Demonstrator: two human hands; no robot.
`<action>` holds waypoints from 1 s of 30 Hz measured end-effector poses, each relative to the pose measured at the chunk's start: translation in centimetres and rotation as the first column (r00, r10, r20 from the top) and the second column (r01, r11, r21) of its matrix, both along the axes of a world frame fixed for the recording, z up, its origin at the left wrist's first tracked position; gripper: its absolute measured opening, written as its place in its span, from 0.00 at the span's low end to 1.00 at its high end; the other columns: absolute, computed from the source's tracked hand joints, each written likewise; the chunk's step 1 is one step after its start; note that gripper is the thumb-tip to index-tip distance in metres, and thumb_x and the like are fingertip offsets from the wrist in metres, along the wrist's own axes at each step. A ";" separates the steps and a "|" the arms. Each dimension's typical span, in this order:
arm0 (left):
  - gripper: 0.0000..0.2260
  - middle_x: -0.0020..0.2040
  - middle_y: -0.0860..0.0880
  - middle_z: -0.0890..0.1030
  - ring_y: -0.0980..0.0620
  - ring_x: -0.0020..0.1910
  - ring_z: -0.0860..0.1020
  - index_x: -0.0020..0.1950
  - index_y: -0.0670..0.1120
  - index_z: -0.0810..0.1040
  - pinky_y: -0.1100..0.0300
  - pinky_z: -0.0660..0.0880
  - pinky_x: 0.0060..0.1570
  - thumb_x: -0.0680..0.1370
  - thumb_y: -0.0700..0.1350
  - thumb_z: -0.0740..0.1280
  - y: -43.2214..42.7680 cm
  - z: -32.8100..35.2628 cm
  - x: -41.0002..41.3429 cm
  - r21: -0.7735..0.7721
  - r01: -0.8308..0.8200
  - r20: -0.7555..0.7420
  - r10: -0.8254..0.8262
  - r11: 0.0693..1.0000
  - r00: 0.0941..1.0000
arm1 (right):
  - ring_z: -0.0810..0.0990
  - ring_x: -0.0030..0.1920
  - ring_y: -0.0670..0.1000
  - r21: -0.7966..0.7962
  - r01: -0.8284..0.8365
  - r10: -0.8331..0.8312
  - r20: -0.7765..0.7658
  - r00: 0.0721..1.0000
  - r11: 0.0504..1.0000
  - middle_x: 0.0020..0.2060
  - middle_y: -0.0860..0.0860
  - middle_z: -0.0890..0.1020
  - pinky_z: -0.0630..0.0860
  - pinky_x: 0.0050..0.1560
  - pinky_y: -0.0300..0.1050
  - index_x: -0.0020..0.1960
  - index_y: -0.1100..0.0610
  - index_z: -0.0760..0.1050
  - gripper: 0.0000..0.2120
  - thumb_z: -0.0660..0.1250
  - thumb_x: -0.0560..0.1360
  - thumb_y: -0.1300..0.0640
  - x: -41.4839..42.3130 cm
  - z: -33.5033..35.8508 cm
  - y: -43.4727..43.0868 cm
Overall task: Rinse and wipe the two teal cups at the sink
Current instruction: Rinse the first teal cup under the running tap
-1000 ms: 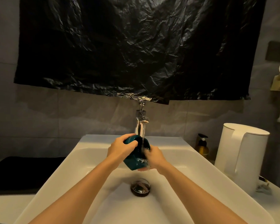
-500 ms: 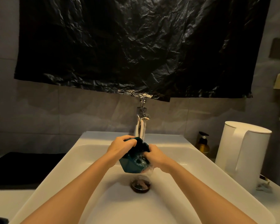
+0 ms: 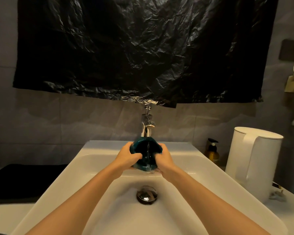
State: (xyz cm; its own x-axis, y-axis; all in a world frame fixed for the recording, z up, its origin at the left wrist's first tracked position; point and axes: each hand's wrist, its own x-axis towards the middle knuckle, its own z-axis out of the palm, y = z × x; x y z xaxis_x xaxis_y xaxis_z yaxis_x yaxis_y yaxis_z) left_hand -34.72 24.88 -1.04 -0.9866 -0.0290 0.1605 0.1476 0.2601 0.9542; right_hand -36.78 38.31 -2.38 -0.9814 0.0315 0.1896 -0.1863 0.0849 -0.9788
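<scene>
A teal cup (image 3: pixel 145 150) is held over the white sink (image 3: pixel 95 165), its mouth tilted up toward me under the chrome tap (image 3: pixel 147 125). A thin stream of water runs into it and drips off below. My left hand (image 3: pixel 127 157) grips the cup's left side with the thumb over the rim. On the other side, my right hand (image 3: pixel 165 160) holds the right wall, fingers curled under its base. Only one teal cup is in view.
A dark drain plug (image 3: pixel 147 195) sits in the basin bottom. A white kettle (image 3: pixel 254 160) and an amber pump bottle (image 3: pixel 213 152) stand on the counter at right. A black mat (image 3: pixel 24 180) lies at left. Black plastic sheeting (image 3: pixel 143 48) hangs above the tap.
The cup has been turned from tipped downward to mouth facing up under the stream, and raised slightly toward the tap. Both hands kept their hold.
</scene>
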 end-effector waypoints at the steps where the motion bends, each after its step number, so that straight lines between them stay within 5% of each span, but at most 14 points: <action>1: 0.19 0.55 0.46 0.75 0.48 0.53 0.77 0.61 0.48 0.68 0.54 0.81 0.43 0.74 0.34 0.64 -0.1 -0.4 0.0 -0.083 0.009 -0.025 -0.011 0.996 1.000 | 0.78 0.53 0.53 0.027 0.011 -0.010 -0.046 0.999 1.000 0.55 0.55 0.78 0.80 0.48 0.46 0.58 0.54 0.69 0.13 0.55 0.79 0.68 0.2 -0.1 0.1; 4: 0.20 0.56 0.47 0.76 0.48 0.54 0.75 0.62 0.50 0.68 0.56 0.78 0.47 0.74 0.33 0.64 -0.4 -1.5 0.1 -0.208 -0.080 -0.135 0.052 0.975 0.989 | 0.77 0.50 0.48 0.158 -0.027 0.058 -0.191 0.980 0.987 0.49 0.48 0.78 0.76 0.41 0.34 0.60 0.53 0.70 0.15 0.56 0.79 0.69 0.6 -0.1 0.4; 7: 0.18 0.55 0.50 0.79 0.49 0.55 0.76 0.61 0.51 0.70 0.53 0.76 0.54 0.74 0.38 0.69 -0.6 -2.0 -0.1 -0.248 -0.196 -0.249 0.133 0.949 0.959 | 0.78 0.47 0.45 0.307 0.022 0.080 -0.317 0.945 0.952 0.45 0.43 0.78 0.77 0.41 0.32 0.59 0.53 0.71 0.16 0.64 0.76 0.68 0.6 -0.4 0.9; 10: 0.12 0.50 0.53 0.80 0.50 0.49 0.78 0.56 0.53 0.73 0.57 0.76 0.47 0.74 0.45 0.70 -0.4 -1.7 0.1 -0.276 -0.251 -0.288 0.170 0.928 0.942 | 0.79 0.45 0.44 0.383 0.089 0.072 -0.386 0.920 0.919 0.45 0.45 0.81 0.77 0.41 0.32 0.56 0.52 0.72 0.17 0.73 0.71 0.63 0.4 -0.4 1.1; 14: 0.04 0.46 0.47 0.79 0.45 0.43 0.79 0.51 0.49 0.74 0.54 0.80 0.31 0.77 0.46 0.63 0.3 -0.6 0.7 -0.232 -0.239 -0.106 0.220 0.943 0.970 | 0.80 0.46 0.52 0.409 0.188 -0.073 -0.280 0.957 0.893 0.44 0.51 0.83 0.77 0.44 0.44 0.51 0.55 0.79 0.06 0.65 0.76 0.58 0.2 0.0 1.1; 17: 0.09 0.51 0.46 0.77 0.44 0.48 0.77 0.56 0.47 0.73 0.49 0.82 0.35 0.78 0.48 0.62 0.7 0.2 1.1 -0.088 -0.108 0.103 0.117 0.990 0.988 | 0.80 0.48 0.57 0.499 0.140 -0.099 -0.108 0.989 0.855 0.48 0.57 0.82 0.80 0.47 0.54 0.53 0.59 0.76 0.10 0.57 0.79 0.59 0.3 -0.1 1.2; 21: 0.17 0.57 0.47 0.78 0.46 0.54 0.78 0.62 0.50 0.71 0.49 0.81 0.48 0.75 0.50 0.69 0.6 0.5 1.0 0.192 0.022 0.143 -0.050 0.981 0.988 | 0.83 0.39 0.59 0.000 -0.071 0.068 0.276 0.959 0.997 0.54 0.58 0.73 0.81 0.28 0.53 0.60 0.59 0.60 0.10 0.58 0.81 0.60 1.8 0.6 0.7; 24: 0.21 0.59 0.51 0.73 0.48 0.58 0.75 0.66 0.56 0.66 0.51 0.78 0.52 0.76 0.45 0.67 0.6 -0.1 0.8 0.138 0.039 -0.031 -0.035 0.990 0.999 | 0.85 0.38 0.59 -0.247 -0.180 0.257 0.322 0.911 0.952 0.57 0.60 0.73 0.82 0.34 0.55 0.63 0.58 0.59 0.18 0.63 0.78 0.65 1.9 1.0 0.3; 27: 0.19 0.57 0.53 0.74 0.51 0.56 0.74 0.65 0.58 0.69 0.51 0.76 0.57 0.76 0.43 0.64 0.3 -0.4 0.4 0.044 -0.042 -0.140 0.047 0.998 0.989 | 0.84 0.46 0.60 -0.049 -0.250 0.254 0.259 0.932 0.967 0.58 0.59 0.77 0.83 0.39 0.56 0.62 0.56 0.66 0.17 0.65 0.76 0.65 1.7 0.4 0.3; 30: 0.20 0.57 0.54 0.75 0.51 0.57 0.74 0.65 0.60 0.69 0.49 0.74 0.60 0.75 0.46 0.64 0.2 -0.6 0.4 -0.104 -0.051 -0.150 0.035 0.993 0.988 | 0.83 0.46 0.61 0.245 -0.036 0.008 0.114 0.993 0.969 0.52 0.57 0.80 0.83 0.39 0.55 0.53 0.54 0.72 0.06 0.60 0.80 0.61 1.2 -0.3 0.5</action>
State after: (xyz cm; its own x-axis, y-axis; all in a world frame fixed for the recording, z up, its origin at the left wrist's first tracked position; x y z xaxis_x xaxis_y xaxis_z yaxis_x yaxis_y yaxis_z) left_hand -34.28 25.12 -1.68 -0.9501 -0.0456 0.3087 0.2712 0.3687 0.8891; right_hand -35.55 38.85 -2.69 -0.9967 -0.0238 0.0780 -0.0815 0.3233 -0.9428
